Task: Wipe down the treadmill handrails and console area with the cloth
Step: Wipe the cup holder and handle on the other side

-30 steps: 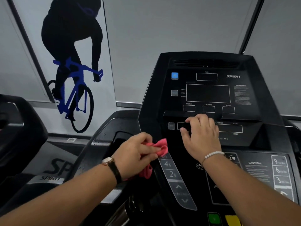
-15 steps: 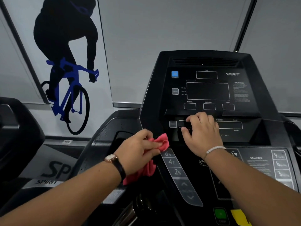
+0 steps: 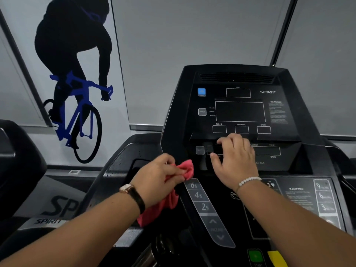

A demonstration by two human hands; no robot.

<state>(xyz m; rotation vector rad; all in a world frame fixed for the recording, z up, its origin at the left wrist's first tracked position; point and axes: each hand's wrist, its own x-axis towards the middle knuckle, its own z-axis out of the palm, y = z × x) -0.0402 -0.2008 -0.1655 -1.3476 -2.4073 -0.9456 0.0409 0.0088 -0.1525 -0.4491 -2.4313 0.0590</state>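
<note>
Crumpled pink cloth (image 3: 186, 169) pinched in the grip of the left hand (image 3: 157, 177); right hand (image 3: 235, 162) slack on glossy console (image 3: 239, 112).

pink cloth (image 3: 187, 168) and right hand (image 3: 234, 160) touch the black console (image 3: 289, 166) (spirit-branded).

Console (image 3: 240, 112): black, displays dark.
Left hand (image 3: 159, 176): at console's lower left edge, grips cloth (image 3: 163, 207).
Cloth: pink, bunched; tip against console just above incline keys (image 3: 198, 195), rest hangs under the hand.
Right hand (image 3: 235, 160): rests on console's middle ledge, thumb spread.
Poster (image 3: 75, 74): cyclist, left of console.
</note>
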